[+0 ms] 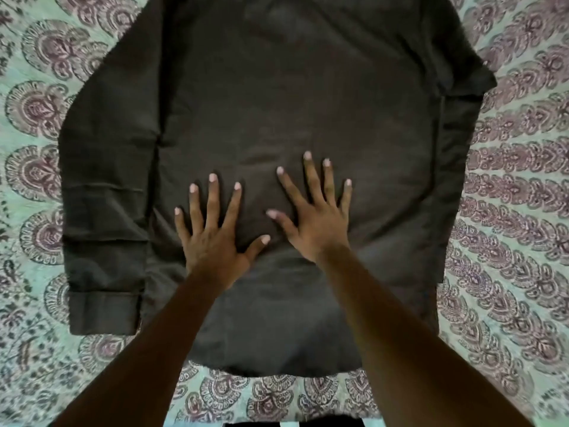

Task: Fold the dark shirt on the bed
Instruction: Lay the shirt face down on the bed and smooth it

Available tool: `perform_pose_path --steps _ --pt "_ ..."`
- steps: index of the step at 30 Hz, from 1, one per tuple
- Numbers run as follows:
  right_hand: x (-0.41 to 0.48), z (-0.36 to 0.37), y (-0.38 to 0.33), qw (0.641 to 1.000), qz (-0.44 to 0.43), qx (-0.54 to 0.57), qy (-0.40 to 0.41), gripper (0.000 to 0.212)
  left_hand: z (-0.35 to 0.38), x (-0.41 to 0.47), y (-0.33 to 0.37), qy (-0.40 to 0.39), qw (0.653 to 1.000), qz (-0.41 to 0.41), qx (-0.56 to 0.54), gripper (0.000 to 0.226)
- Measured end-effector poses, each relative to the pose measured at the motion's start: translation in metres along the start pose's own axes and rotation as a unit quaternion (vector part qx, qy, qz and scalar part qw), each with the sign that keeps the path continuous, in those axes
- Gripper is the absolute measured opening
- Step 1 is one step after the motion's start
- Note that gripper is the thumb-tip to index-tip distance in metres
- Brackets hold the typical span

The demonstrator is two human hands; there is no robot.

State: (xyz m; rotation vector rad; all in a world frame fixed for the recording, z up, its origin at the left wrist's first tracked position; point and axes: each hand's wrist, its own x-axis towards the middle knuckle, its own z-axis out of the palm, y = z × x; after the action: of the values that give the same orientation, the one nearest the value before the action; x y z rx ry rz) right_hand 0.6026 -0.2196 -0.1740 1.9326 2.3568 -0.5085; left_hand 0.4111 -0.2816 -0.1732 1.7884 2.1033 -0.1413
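Patterned bedspread with the dark shirt laid flat across it
Probably soft, light, floppy, so I'd grab a sleeve edge; left hand and right hand press flat mid-shirt, fingers splayed wide.

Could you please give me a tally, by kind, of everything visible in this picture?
Dark shirt: 1
Hands: 2, the left hand and the right hand, both pressed flat on the shirt
Patterned bedspread: 1
Total: 4
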Motion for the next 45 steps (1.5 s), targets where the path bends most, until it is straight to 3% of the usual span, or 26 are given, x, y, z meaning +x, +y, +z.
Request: perform_pose_path --steps 6,9,12,14,18,21,25,27,30,32,35,38,45 --pt "-0.088 0.008 0.073 0.988 0.132 -0.066 0.04 0.086 0.016 -0.071 -0.04 0.013 0.999 -0.007 0.03 0.103" --pt "-0.113 0.008 0.095 0.983 0.18 -0.034 0.034 0.093 0.023 -0.098 -0.049 0.014 0.999 -0.041 0.028 0.104" --pt "-0.112 0.011 0.069 0.968 0.248 0.016 0.046 0.097 0.03 -0.117 -0.038 0.012 0.997 -0.068 0.022 0.106" --pt "-0.115 0.015 0.036 0.973 0.225 0.007 0.05 0.098 0.035 -0.126 -0.027 0.017 0.997 -0.078 0.007 0.105" --pt "-0.146 0.037 -0.003 0.999 0.03 -0.026 -0.011 0.093 0.042 -0.134 -0.028 0.053 0.994 -0.091 -0.016 0.104" --pt "-0.191 0.047 0.025 0.994 0.103 -0.035 -0.01 0.093 0.051 -0.155 -0.049 0.061 0.988 -0.133 -0.044 0.109" --pt "-0.251 0.04 0.075 0.986 0.159 -0.043 -0.025 0.098 0.056 -0.185 -0.061 0.015 0.986 -0.153 -0.058 0.117" --pt "-0.257 0.033 0.083 0.983 0.181 -0.023 -0.037 0.099 0.046 -0.183 -0.06 -0.004 0.981 -0.177 -0.08 0.112" --pt "-0.239 0.024 0.069 0.978 0.206 0.018 0.0 0.096 0.024 -0.171 -0.056 0.047 0.98 -0.171 -0.094 0.098" --pt "-0.219 0.018 0.053 0.983 0.175 0.035 0.043 0.094 0.016 -0.16 -0.053 0.072 0.991 -0.091 -0.075 0.09" --pt "-0.189 0.019 0.027 0.996 0.068 0.041 0.032 0.089 0.02 -0.145 -0.052 0.024 0.996 -0.025 -0.083 0.101" --pt "-0.18 0.037 0.019 0.999 0.027 0.029 -0.025 0.088 0.039 -0.151 -0.059 -0.011 0.99 -0.089 -0.109 0.117" --pt "-0.254 0.031 0.072 0.985 0.167 0.016 -0.044 0.103 0.038 -0.194 -0.046 -0.082 0.955 -0.235 -0.161 0.14"
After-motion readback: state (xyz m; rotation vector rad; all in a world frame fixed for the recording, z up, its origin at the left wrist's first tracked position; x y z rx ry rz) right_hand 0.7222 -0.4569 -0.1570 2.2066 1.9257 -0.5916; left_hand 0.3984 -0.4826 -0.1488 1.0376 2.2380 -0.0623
